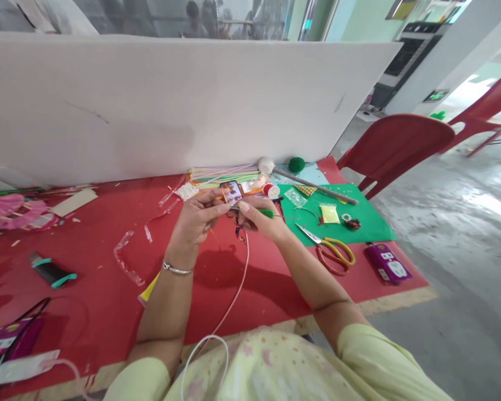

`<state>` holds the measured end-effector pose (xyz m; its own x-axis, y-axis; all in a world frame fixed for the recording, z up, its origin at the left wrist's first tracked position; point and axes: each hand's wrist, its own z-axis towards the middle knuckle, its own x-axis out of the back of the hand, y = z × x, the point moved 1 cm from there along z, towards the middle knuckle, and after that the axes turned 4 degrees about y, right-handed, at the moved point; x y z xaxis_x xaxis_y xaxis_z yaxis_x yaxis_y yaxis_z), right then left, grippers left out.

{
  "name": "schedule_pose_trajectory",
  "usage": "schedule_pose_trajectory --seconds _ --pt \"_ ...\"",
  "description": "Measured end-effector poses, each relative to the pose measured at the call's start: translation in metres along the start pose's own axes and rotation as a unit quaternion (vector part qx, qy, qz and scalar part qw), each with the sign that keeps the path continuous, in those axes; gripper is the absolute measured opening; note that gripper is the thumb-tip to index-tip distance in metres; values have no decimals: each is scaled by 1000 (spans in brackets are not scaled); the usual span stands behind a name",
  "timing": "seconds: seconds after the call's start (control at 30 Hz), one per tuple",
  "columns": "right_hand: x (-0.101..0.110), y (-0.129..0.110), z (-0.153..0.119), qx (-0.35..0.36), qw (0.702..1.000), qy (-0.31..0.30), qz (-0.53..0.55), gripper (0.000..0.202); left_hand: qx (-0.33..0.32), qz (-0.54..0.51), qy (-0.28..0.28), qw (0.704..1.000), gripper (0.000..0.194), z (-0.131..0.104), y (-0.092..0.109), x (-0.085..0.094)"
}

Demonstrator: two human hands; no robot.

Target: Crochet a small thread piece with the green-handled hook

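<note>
My left hand [202, 214] and my right hand [259, 218] meet over the red-covered table, fingertips nearly touching. Closed in a pinch, my left hand has a thin orange strand [224, 195] at its fingers. My right hand is closed around a slim tool with a green handle [267, 213]; its working end is too small to make out. Just beyond the fingertips shows a small dark-edged screen, like a phone [232, 191]; whether it is held or propped cannot be told. A dark, multicoloured knotted cord [239, 229] hangs below the hands. A pale cable [241, 278] runs down towards my lap.
Scissors [332, 250] and a yellow packet [329, 214] lie right, on or beside a green sheet [376, 220]. Behind are a thread spool [271, 191], white beads [186, 191] and a stick [317, 186]. Pliers [52, 271] lie left. A white board [158, 106] stands at the back.
</note>
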<state>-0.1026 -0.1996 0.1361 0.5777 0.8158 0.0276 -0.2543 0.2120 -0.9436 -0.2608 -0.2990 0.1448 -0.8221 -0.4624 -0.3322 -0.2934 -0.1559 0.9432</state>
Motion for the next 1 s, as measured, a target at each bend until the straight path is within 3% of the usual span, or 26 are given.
schedule_pose_trajectory --seconds 0.1,0.3,0.5,0.63,1.0 --pt "-5 7 -1 -74 994 30 76 52 -10 3 -1 1000 48 -1 1 -2" --pt "-6 0 0 43 996 82 -10 53 -68 -13 27 997 52 -1 0 -4" --pt "-8 2 -1 49 994 97 -16 51 -161 44 76 983 45 1 -8 -4" --pt "-10 2 -1 35 993 109 -26 54 -152 56 89 983 53 1 -9 -3" --pt "-9 8 -4 45 993 96 -55 51 -152 45 98 983 42 -2 -5 -7"
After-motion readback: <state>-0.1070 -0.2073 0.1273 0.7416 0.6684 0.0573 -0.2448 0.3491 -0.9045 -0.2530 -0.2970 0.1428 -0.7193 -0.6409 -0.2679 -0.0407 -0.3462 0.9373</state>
